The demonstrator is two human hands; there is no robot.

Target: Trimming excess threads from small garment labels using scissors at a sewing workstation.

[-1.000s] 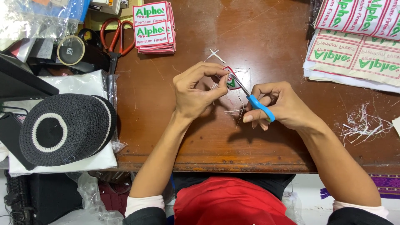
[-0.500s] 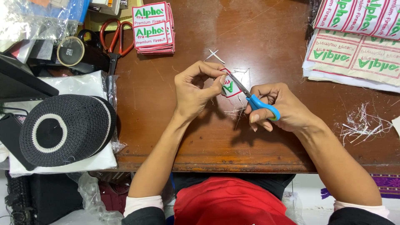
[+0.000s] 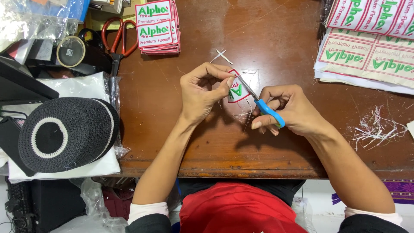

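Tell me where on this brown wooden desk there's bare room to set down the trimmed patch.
Bare wood lies between the stack of cut patches and the uncut embroidered sheets, and along the front edge left of the left hand. Crowded: the black knitted cap side and white thread scraps beyond the right hand.

One cam only, worn on the person's head, looking almost straight down onto the brown bench [image 3: 276,142]. Bench's near edge runs across the lower frame; person's red-clad lap shows below it. Close view: both forearms reach up from the bottom, left hand [image 3: 202,92] and right hand [image 3: 289,110] meeting near centre. No 2nd view, so no shared area.
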